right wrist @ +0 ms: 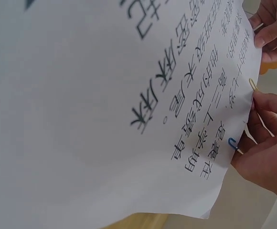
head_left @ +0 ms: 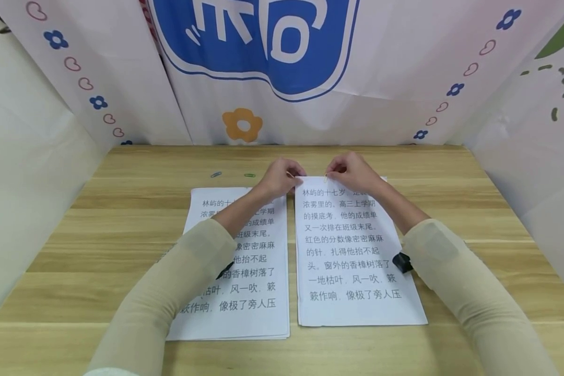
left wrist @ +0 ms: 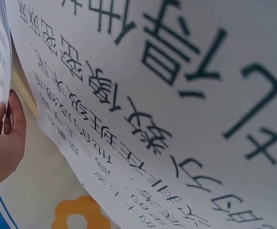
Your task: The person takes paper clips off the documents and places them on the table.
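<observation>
Two stacks of printed paper lie side by side, the left stack (head_left: 254, 318) and the right stack (head_left: 357, 310). At the top left corner of the right stack, the left hand (head_left: 282, 177) pinches the sheets between thumb and fingers. The right hand (head_left: 354, 172) pinches a yellow paper clip (head_left: 326, 178) at the top edge of the same stack. In the right wrist view the yellow clip (right wrist: 253, 85) sits over the paper edge at the right fingertips, and a blue clip (right wrist: 232, 143) is on that edge beside the right hand (right wrist: 267, 143).
A blue paper clip (head_left: 216, 174) and a green paper clip (head_left: 249, 175) lie on the wooden table (head_left: 136, 224) behind the left stack. A printed white cloth (head_left: 380, 120) hangs behind the table, with white walls on both sides.
</observation>
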A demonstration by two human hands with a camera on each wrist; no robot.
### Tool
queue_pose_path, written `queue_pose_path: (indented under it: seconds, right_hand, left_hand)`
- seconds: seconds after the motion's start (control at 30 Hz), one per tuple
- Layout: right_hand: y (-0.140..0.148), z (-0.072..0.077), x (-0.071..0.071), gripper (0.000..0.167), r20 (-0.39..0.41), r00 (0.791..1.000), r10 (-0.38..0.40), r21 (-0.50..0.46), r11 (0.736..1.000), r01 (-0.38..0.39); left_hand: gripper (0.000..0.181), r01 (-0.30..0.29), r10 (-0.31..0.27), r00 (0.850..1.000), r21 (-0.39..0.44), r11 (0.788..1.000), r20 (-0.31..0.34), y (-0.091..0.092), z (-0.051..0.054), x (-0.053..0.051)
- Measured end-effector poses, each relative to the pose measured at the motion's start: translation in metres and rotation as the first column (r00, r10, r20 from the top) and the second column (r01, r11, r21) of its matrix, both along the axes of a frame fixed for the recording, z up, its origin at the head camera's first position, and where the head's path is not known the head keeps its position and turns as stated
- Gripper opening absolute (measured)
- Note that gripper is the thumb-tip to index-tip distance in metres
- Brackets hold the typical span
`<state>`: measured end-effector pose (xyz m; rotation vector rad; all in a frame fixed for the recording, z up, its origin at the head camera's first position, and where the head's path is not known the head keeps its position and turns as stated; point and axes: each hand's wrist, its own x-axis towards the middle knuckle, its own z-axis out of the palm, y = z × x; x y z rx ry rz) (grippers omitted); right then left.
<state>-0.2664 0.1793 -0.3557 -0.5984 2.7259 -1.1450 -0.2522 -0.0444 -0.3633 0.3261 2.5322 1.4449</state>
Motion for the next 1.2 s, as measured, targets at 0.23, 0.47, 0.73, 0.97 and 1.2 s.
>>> queue_pose_path:
  seconds: [0.23,0.47,0.73,0.97,1.2]
  right_hand:
    - [0.0,-0.001,-0.001,0.013,-0.009,1.0,-0.013,-0.003,1.0,0.013]
    - [0.001,-0.002,0.001,0.013,0.005,1.0,-0.028,-0.005,1.0,0.028]
    - [0.001,-0.003,0.001,0.013,0.011,0.999,-0.03,-0.016,0.999,0.03]
    - [0.0,-0.004,0.001,0.014,0.016,1.0,-0.021,-0.025,0.999,0.022]
    - [0.0,-0.005,0.001,0.013,0.014,1.0,-0.028,-0.029,0.999,0.029]
  left_hand:
    - [0.013,-0.01,0.01,1.0,0.021,1.0,0.017,0.001,0.0,0.001]
    - [0.013,0.005,-0.005,1.0,0.025,1.0,-0.003,0.0,-0.002,0.0]
    - [0.011,0.06,-0.06,0.998,0.038,0.997,-0.003,-0.005,-0.003,-0.003]
    - [0.013,0.108,-0.11,0.994,0.061,0.992,0.023,-0.009,-0.001,-0.006]
    - [0.013,0.129,-0.131,0.991,0.072,0.989,0.022,-0.011,-0.002,-0.008]
